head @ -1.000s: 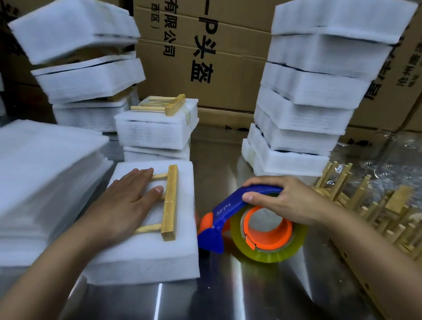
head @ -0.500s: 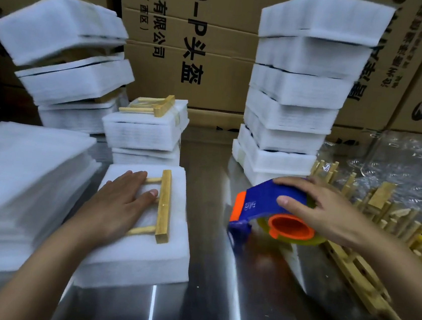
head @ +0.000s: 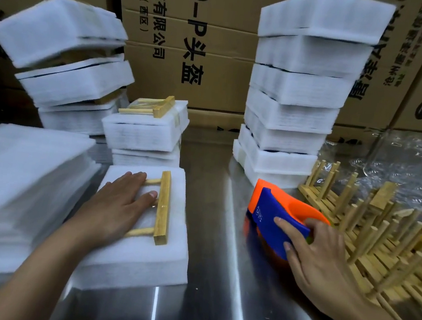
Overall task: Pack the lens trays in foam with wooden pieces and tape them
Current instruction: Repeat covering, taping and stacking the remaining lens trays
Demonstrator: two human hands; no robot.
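Brown cardboard boxes (head: 218, 42) printed with black characters wall off the far side of a shiny steel table (head: 214, 305). Near left of centre lies a white foam-wrapped pack (head: 140, 262), presumably with a lens tray inside, though the foam hides it. On top of the pack rests a pale wooden piece (head: 163, 207), a flat bar with two round dowels pointing left.

The left hand (head: 115, 206) lies flat on the pack with its fingers straight and together, covering the dowel ends and touching the bar with its fingertips. It looks to be pinning wood and foam so that neither slides once tape is drawn across. The right hand (head: 320, 256), well to the right, has its fingers curled round the blue and orange plastic tape dispenser (head: 274, 219), tilted with the orange nose towards the pack. The dispenser appears lifted just off the steel and ready to be brought over.

A finished pack with a taped wooden piece (head: 142, 131) sits just beyond. A leaning stack of foam packs (head: 66, 59) stands far left and a tall stack of foam packs (head: 299, 91) far right. Loose white foam sheets (head: 17, 190) are piled at the left and pegged wooden racks (head: 379, 244) lie at the right, both within easy reach.
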